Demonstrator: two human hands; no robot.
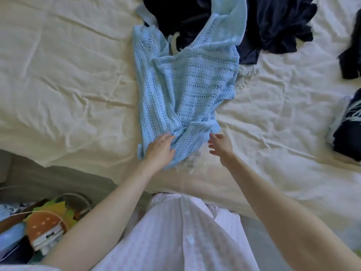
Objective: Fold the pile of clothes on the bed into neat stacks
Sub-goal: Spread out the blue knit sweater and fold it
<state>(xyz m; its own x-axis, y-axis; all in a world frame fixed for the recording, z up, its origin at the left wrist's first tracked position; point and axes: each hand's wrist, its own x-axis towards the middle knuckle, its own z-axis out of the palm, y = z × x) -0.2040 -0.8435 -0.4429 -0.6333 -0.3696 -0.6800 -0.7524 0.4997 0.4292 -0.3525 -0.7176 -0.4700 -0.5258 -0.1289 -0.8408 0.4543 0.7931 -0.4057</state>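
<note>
Lying rumpled: blue knit top [183, 90] | left hand [159, 148] pressing hem | right hand [219, 144] open

I'm in a bedroom at home: a bed [64, 79] with a rumpled cream sheet fills my view, dark clothes [277, 22] heaped on it, and household clutter [45, 227] crowds the floor beside it.

Hands at the hem of a light blue knit top

The left hand [159, 148] pressed the light blue knit top's [183, 90] near edge onto the cream bedsheet [64, 81]; the right hand [220, 146] hovered spread-fingered just beside it, dark clothes [273, 22] beyond.
</note>
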